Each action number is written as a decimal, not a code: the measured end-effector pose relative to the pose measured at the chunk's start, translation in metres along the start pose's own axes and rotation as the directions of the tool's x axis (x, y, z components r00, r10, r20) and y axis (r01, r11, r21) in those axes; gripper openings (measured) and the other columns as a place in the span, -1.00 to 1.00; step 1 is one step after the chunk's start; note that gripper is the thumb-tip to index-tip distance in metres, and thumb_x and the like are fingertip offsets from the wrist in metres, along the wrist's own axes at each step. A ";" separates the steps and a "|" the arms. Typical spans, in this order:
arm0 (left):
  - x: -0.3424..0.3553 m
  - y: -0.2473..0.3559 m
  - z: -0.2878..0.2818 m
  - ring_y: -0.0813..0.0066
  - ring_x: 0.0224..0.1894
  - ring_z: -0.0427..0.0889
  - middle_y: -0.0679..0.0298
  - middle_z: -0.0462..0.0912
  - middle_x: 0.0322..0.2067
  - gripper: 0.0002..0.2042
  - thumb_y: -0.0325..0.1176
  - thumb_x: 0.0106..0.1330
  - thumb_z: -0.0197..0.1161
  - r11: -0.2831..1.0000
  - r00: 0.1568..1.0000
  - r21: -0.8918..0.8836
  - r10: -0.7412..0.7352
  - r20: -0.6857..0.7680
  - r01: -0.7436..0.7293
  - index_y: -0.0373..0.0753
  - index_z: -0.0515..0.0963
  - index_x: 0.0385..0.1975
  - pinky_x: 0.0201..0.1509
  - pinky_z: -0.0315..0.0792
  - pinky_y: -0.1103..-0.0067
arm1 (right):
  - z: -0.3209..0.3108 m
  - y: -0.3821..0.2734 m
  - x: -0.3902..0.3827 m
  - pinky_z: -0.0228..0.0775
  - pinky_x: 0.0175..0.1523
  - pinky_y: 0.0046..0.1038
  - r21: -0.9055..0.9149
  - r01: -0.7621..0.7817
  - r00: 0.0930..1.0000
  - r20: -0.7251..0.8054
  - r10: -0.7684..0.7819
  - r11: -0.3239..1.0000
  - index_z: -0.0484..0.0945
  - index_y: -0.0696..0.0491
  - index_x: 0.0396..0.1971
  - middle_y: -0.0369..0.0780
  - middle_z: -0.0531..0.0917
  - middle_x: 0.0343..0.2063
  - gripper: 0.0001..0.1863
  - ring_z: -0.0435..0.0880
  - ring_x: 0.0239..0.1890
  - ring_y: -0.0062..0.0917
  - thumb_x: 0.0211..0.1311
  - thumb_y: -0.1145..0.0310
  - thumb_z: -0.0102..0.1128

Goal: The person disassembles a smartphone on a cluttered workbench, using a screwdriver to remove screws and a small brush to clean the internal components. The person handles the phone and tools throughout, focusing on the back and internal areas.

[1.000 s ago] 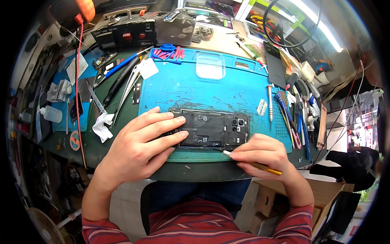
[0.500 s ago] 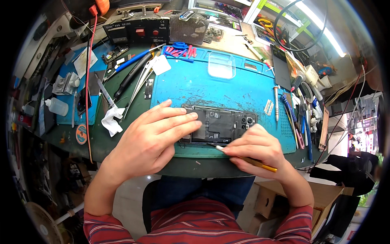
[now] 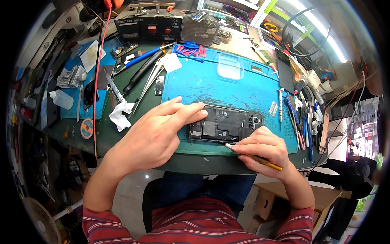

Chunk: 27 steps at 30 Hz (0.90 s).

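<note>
A black smartphone (image 3: pixel 226 124) lies on the blue mat with its back cover off, showing dark inner plates, labels and the camera cluster at its right end. My left hand (image 3: pixel 156 132) is open, with its fingers stretched towards the phone's far left corner and their tips resting there. In my closed right hand (image 3: pixel 264 148) is a slim craft knife (image 3: pixel 264 162) with a gold handle and a silver collar. Its thin dark tip meets the phone's near long edge, close to the middle. Exactly how deep the tip sits I cannot tell.
On the blue mat (image 3: pixel 191 85) stands a clear plastic tray (image 3: pixel 230 67). Tweezers (image 3: pixel 148 85) and a black pen-like tool (image 3: pixel 142 72) lie left of it, by a crumpled tissue (image 3: pixel 121 115). A screwdriver (image 3: pixel 280 105) and several other tools lie at right. A red cable (image 3: pixel 97 81) crosses the left side.
The whole view has shifted slightly. My left fingers have drawn back towards the phone's far left corner, uncovering more of its left end. The knife's tip remains at the near edge.
</note>
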<state>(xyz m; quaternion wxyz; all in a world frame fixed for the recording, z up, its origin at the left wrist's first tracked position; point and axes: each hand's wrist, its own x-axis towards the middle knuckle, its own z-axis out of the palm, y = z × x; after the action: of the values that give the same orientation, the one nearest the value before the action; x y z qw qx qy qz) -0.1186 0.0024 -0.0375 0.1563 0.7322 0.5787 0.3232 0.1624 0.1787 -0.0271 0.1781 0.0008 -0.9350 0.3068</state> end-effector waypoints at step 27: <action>-0.002 -0.004 0.004 0.05 0.41 0.56 0.17 0.71 0.33 -0.26 -0.74 0.17 0.01 1.000 1.000 0.006 0.013 -0.003 -0.013 -0.38 0.33 0.50 0.72 0.17 0.09 | 0.026 -0.007 0.030 0.47 -0.14 -0.38 0.070 0.028 0.999 -0.031 -0.025 0.997 0.82 0.06 0.01 -0.24 0.86 -0.17 -0.64 0.76 -0.26 -0.42 0.18 0.54 0.56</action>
<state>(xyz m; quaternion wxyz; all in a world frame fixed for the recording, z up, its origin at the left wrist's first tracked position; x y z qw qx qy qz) -0.1191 0.0023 -0.0435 0.1514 0.7359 0.5752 0.3236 0.1260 0.1609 -0.0325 0.1963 0.0148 -0.9207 0.3370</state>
